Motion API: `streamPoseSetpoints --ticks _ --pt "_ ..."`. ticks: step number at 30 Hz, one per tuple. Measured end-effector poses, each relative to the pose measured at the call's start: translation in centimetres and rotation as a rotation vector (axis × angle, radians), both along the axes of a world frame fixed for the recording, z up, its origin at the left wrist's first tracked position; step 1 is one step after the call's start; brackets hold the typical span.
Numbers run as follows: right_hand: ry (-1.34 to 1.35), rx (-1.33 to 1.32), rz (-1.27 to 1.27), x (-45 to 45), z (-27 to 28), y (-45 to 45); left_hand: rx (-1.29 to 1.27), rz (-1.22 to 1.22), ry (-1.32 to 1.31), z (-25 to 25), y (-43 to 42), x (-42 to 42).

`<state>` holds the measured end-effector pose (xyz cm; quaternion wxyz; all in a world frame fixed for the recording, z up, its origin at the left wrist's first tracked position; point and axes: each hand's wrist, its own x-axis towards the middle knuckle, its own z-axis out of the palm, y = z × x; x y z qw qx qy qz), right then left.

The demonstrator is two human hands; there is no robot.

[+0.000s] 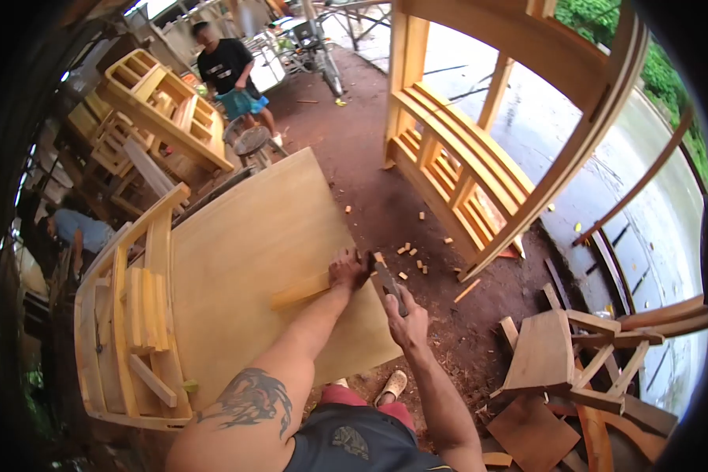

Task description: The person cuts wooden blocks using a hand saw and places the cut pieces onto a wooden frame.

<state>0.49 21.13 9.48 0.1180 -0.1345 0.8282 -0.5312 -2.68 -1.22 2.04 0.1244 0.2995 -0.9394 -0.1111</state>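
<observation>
My left hand (350, 269) is closed around the end of a pale wooden strip (300, 292) at the right edge of a large plywood panel (252, 228). The strip lies flat on the panel, and its far end is partly hidden by my fingers. In my right hand (409, 318) is a hand tool with a grey blade (387, 279), held just beyond the panel's edge. Its tip is close to my left fingers and a small bit of light wood; I cannot make out its exact kind.
Several small wood blocks (422, 266) lie on the dirt floor. A tall wooden frame (464, 189) stands at right, a wooden chair (539, 354) at lower right. Frame parts (134, 315) flank the panel's left. A person (226, 71) stands near a stool (253, 141); another person (82, 228) is at left.
</observation>
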Motion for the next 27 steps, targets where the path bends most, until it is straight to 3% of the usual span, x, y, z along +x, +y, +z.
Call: streamPoseSetpoints --ticks 1,2,3,4,5,6,9,13,15,17,18,19,21,27 --pt "-0.002 -0.025 0.028 0.6 -0.3 0.1 0.098 0.048 -0.16 -1.5 -1.1 -0.4" --pt "0.003 -0.023 -0.008 1.3 -0.3 0.9 0.091 0.042 -0.005 -4.6 -2.6 -0.2" --pt "-0.007 0.034 -0.043 2.4 0.0 2.1 0.106 -0.02 -0.065 -2.8 -1.7 -0.3" --pt "0.147 -0.082 -0.097 3.9 -1.5 3.3 0.184 0.02 -0.17 -0.7 -0.3 -0.9" --pt "0.089 0.009 -0.08 4.8 -1.0 6.3 -0.253 -0.156 -0.134 -12.1 -5.9 -2.2" --pt "0.001 0.07 -0.025 6.6 0.4 7.6 -0.055 -0.037 0.017 -3.3 -1.0 -0.7" --pt "-0.021 0.005 -0.015 12.2 3.0 14.6 -0.052 0.039 0.017 -2.4 -0.4 -0.5" --pt "-0.071 -0.031 -0.035 15.5 6.7 18.9 -0.117 -0.069 0.116 -4.0 -1.2 -0.5" --pt "-0.094 -0.042 -0.005 13.4 5.8 17.3 -0.074 -0.045 0.105 -2.7 -0.7 -0.5" --pt "-0.182 -0.055 -0.012 10.4 1.5 13.5 -0.03 -0.014 0.043 -1.4 -0.4 -0.4" --pt "-0.074 -0.075 0.013 7.6 2.8 10.0 -0.046 -0.014 0.067 -1.3 -0.2 -0.3" --pt "0.125 -0.101 -0.016 5.4 -0.1 6.8 -0.003 -0.012 0.065 -1.3 0.0 -0.2" --pt "0.029 0.013 -0.021 1.1 0.5 1.5 0.073 -0.019 0.072 -0.2 0.4 0.0" --pt "0.038 -0.009 -0.036 2.4 0.9 3.3 0.03 0.014 0.034 -0.5 0.7 -0.6"
